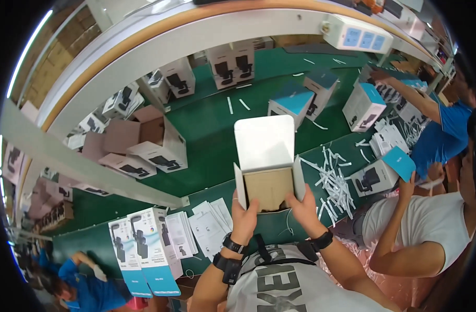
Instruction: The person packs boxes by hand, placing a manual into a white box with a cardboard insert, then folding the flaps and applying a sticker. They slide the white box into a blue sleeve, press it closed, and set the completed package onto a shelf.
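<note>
Between my hands, close to the near edge of the green table, is a white cardboard box (264, 143) with its lid flap raised and side flaps standing up. A brown cardboard insert (269, 186) fills its opening. My left hand (244, 219) grips the box's left side, thumb over the near edge by the insert. On the opposite side my right hand (304, 212) grips it the same way. Whatever lies under the insert is hidden. Left of the box lie printed leaflets (209, 223) and a stack of folded papers (179, 234).
White paper strips (336, 187) are heaped to the right. Two blue-and-white boxes (139, 244) lie at the left. Open cartons (155, 143) and closed boxes (292, 99) stand farther back. At the right, one co-worker holds a box (376, 177); another wears blue (441, 135).
</note>
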{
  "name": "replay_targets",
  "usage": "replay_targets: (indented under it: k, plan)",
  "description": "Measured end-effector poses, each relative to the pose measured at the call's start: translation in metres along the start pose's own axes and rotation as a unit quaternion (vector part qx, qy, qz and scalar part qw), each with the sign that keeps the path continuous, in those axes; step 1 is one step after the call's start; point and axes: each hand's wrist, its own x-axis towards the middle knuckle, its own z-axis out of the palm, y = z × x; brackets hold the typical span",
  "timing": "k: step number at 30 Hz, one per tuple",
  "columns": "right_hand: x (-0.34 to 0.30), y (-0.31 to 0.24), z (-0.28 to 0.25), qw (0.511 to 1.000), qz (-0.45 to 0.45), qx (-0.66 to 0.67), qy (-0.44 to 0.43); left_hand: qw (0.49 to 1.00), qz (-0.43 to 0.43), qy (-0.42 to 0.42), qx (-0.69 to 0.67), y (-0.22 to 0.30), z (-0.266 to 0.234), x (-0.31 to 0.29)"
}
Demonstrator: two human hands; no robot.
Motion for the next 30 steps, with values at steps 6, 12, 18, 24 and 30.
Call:
replay_targets:
  k: [6, 12, 18, 24, 30]
  plan:
    - [-0.021, -0.005, -0.009, 0.995, -0.091, -0.029, -0.038, 0.993, 0.093, 0.068, 0.021, 0.006, 0.004, -0.04]
    - [-0.002, 0.001, 0.008, 0.995, -0.038, 0.089, -0.005, 0.99, 0.124, -0.015, 0.072, 0.002, -0.037, -0.017]
    - [-0.011, -0.01, 0.003, 0.996, -0.013, 0.04, -0.077, 0.823, 0.07, 0.35, 0.442, -0.059, -0.205, -0.039]
    - [-0.019, 0.015, -0.007, 0.994, 0.003, -0.052, -0.096, 0.801, -0.053, 0.321, 0.503, -0.069, -0.196, -0.044]
    - [-0.024, -0.005, -0.058, 0.953, 0.109, -0.01, -0.281, 0.902, 0.034, 0.394, 0.17, -0.086, -0.243, -0.069]
